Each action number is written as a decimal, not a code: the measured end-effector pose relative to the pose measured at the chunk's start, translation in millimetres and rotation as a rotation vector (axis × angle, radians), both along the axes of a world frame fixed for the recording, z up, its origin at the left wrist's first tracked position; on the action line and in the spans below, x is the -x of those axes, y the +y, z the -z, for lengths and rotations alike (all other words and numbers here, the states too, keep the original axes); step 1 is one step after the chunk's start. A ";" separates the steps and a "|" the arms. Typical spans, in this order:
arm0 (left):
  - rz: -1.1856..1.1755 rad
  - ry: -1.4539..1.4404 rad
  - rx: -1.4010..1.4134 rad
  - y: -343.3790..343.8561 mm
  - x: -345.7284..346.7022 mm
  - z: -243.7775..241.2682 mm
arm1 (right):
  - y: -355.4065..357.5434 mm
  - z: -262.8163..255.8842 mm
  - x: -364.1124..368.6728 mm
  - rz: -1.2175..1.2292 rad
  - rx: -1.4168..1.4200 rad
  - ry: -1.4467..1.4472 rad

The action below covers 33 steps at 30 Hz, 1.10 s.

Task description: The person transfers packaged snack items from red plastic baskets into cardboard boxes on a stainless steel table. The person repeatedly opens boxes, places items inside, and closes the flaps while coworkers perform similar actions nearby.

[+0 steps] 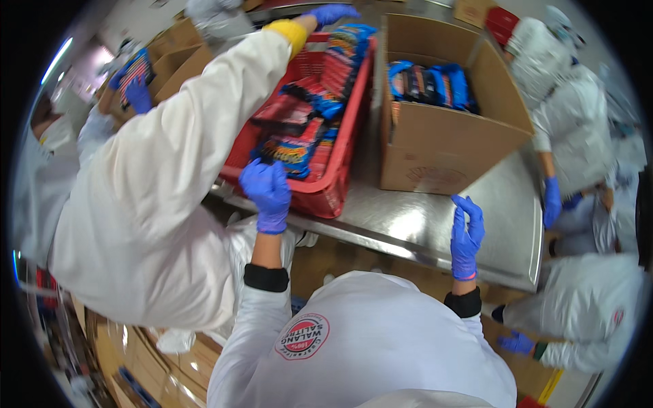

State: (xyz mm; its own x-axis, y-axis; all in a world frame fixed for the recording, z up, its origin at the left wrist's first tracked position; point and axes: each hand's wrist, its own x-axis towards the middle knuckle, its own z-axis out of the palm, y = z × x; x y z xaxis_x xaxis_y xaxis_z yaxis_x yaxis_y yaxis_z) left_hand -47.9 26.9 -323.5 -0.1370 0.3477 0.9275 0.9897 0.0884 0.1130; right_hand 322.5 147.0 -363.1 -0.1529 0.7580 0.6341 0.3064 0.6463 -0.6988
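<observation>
My left hand (268,191), in a blue glove, is at the near left end of a red plastic crate (334,188). Its fingertips meet the dark edge of a blue and red snack packet (291,155); whether they grip it is not clear. More packets (339,66) lie loosely in the crate, some face down. Over the steel table's near edge, my right hand (467,239) has bent fingers with a gap to the thumb and holds nothing. Just beyond it stands an open cardboard box (433,148) with several blue packets (431,86) packed upright inside.
The steel table (408,224) carries the crate and box. At my left, a co-worker's sleeve (178,117) reaches across the crate, with a gloved hand (331,14) beyond it. Another person's hands hold a packet (136,76) by a carton (178,66). Co-workers (571,122) stand at right.
</observation>
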 end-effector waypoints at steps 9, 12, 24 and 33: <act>0.137 -0.127 -0.018 18.0 -2.7 -20.3 | -1.6 -2.1 12.1 0.121 -0.070 -0.049; 0.142 -0.139 -0.003 21.7 -3.7 -19.2 | 26.7 10.9 39.5 0.266 -0.024 -0.096; 0.019 -0.170 0.136 -29.5 -13.3 -11.5 | 84.9 114.1 119.6 0.456 0.143 -0.090; -0.091 -0.093 0.185 -50.8 -30.8 -24.1 | 275.6 -28.5 224.9 0.196 0.462 -0.205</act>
State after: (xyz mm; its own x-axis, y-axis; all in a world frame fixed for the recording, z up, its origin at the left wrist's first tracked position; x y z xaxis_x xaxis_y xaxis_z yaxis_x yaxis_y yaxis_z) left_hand -17.1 -23.9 -299.4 -0.2578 0.4928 0.8311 0.9627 0.2046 0.1772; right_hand 97.6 422.6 -334.6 -0.0656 0.9776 0.1999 0.5502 0.2026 -0.8101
